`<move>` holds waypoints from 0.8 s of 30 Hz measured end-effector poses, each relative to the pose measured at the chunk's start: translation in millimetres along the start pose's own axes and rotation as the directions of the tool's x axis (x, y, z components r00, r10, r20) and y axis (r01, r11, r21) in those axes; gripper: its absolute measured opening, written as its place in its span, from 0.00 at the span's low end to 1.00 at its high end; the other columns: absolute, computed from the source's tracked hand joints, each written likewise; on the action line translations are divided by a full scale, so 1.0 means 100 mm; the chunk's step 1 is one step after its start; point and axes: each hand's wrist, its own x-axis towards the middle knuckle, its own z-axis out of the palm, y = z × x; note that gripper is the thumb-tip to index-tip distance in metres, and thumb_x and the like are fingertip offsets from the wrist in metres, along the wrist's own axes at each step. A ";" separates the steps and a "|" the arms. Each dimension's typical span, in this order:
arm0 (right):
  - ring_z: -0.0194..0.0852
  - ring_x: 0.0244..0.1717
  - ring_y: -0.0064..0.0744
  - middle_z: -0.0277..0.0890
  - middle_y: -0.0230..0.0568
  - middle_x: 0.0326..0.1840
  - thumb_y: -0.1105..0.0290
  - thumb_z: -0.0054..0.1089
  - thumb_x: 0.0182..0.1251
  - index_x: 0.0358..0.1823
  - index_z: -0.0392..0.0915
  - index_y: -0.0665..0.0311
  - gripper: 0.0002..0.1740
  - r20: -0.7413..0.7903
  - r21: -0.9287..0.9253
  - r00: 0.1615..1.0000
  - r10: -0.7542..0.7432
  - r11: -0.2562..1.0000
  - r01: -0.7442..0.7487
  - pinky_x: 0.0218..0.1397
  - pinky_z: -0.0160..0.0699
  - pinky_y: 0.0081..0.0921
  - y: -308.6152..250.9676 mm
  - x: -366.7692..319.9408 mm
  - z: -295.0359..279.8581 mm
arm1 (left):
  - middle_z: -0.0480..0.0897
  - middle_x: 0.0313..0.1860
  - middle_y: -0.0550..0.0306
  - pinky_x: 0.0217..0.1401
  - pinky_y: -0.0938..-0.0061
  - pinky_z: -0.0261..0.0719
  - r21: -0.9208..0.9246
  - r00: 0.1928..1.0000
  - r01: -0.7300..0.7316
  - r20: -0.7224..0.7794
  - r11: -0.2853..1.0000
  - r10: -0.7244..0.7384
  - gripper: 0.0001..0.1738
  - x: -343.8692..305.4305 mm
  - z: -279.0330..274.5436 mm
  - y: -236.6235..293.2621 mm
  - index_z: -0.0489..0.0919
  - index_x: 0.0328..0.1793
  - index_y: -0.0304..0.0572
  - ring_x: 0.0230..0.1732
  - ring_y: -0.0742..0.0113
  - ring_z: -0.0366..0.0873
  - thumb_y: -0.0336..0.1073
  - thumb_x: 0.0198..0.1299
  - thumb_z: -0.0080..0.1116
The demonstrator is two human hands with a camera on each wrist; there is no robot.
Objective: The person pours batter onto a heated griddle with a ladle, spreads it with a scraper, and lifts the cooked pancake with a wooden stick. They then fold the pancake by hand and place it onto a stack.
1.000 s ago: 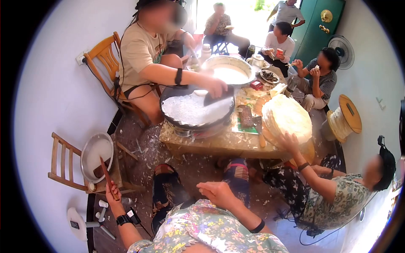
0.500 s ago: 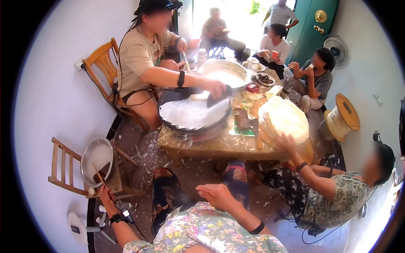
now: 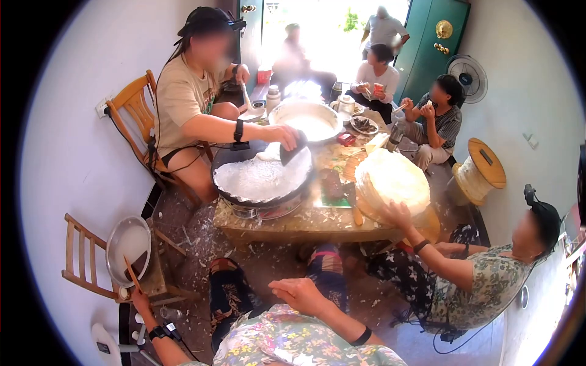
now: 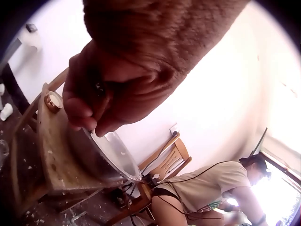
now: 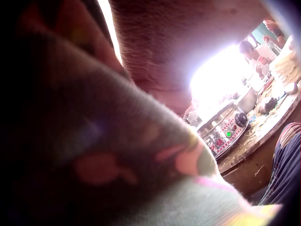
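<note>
My left hand grips a slim reddish wooden stick whose far end reaches over the metal basin. A dark flat patch shows beside the stick within the basin, against pale contents. In the left wrist view, curled fingers come right at the basin's rim and mostly hide the stick. My right hand lies at my lap over the flowered top, fingers loosely bent, holding nothing. Cloth fills much of the right wrist view.
The basin stands on a wooden chair. Ahead, a low table bears a round pan, a wide pot and stacked pale flatbreads. A person works a dark scraper over the pan; another touches the stack.
My left hand has moved toward the basin's near rim, shifting the stick's angle. The right hand stays at my lap. Across the table, the scraper has moved over the pan. The head view has shifted.
</note>
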 end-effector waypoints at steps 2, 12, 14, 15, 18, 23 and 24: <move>0.83 0.38 0.49 0.84 0.47 0.40 0.67 0.60 0.66 0.46 0.81 0.61 0.11 -0.003 -0.005 1.000 -0.009 1.000 0.009 0.40 0.82 0.38 0.03 0.00 0.00 | 0.80 0.25 0.44 0.19 0.63 0.72 -0.125 0.973 0.207 0.128 0.970 -0.191 0.13 0.02 0.08 -0.09 0.80 0.50 0.36 0.21 0.58 0.78 0.28 0.61 0.50; 0.83 0.35 0.46 0.84 0.45 0.37 0.69 0.62 0.64 0.47 0.82 0.62 0.11 -0.025 -0.013 0.999 -0.041 0.999 0.041 0.36 0.81 0.34 0.04 0.01 0.01 | 0.80 0.27 0.58 0.19 0.81 0.72 -0.886 0.801 0.459 0.443 -0.063 -0.403 0.10 -0.40 -0.25 0.52 0.77 0.44 0.40 0.21 0.74 0.73 0.38 0.66 0.59; 0.83 0.34 0.46 0.84 0.45 0.37 0.69 0.62 0.65 0.46 0.82 0.63 0.11 -0.034 0.001 0.998 -0.052 0.999 0.052 0.36 0.81 0.34 0.06 0.01 0.03 | 0.81 0.29 0.57 0.20 0.82 0.72 -0.913 0.823 0.400 0.397 -0.082 -0.406 0.10 -0.51 -0.27 0.60 0.77 0.44 0.37 0.22 0.74 0.74 0.38 0.67 0.59; 0.83 0.34 0.46 0.84 0.45 0.37 0.69 0.62 0.65 0.46 0.82 0.63 0.11 -0.042 0.005 0.998 -0.053 0.999 0.054 0.36 0.81 0.33 0.07 0.01 0.03 | 0.82 0.30 0.57 0.21 0.83 0.71 -0.923 0.833 0.373 0.378 -0.093 -0.404 0.11 -0.57 -0.29 0.67 0.77 0.44 0.36 0.22 0.74 0.74 0.38 0.67 0.60; 0.83 0.35 0.46 0.84 0.45 0.37 0.69 0.62 0.65 0.46 0.82 0.62 0.11 -0.044 0.035 0.998 -0.045 0.998 0.046 0.36 0.81 0.34 0.05 0.01 0.02 | 0.82 0.30 0.56 0.22 0.83 0.71 -0.914 0.816 0.384 0.402 -0.130 -0.415 0.11 -0.57 -0.27 0.69 0.78 0.44 0.35 0.23 0.73 0.73 0.38 0.68 0.59; 0.83 0.37 0.48 0.83 0.47 0.38 0.69 0.61 0.65 0.45 0.81 0.63 0.10 -0.017 0.024 1.000 -0.013 1.000 0.013 0.39 0.81 0.37 0.04 0.00 0.00 | 0.82 0.32 0.57 0.25 0.82 0.72 -0.878 0.784 0.445 0.476 -0.173 -0.399 0.12 -0.60 -0.27 0.67 0.79 0.42 0.35 0.26 0.75 0.74 0.39 0.67 0.59; 0.83 0.37 0.48 0.83 0.47 0.38 0.69 0.60 0.65 0.45 0.81 0.63 0.10 -0.014 0.023 1.000 -0.011 1.000 0.011 0.39 0.81 0.37 0.05 0.00 0.00 | 0.82 0.32 0.57 0.25 0.82 0.72 -0.877 0.790 0.449 0.479 -0.173 -0.383 0.12 -0.61 -0.26 0.65 0.79 0.42 0.35 0.26 0.75 0.74 0.39 0.67 0.59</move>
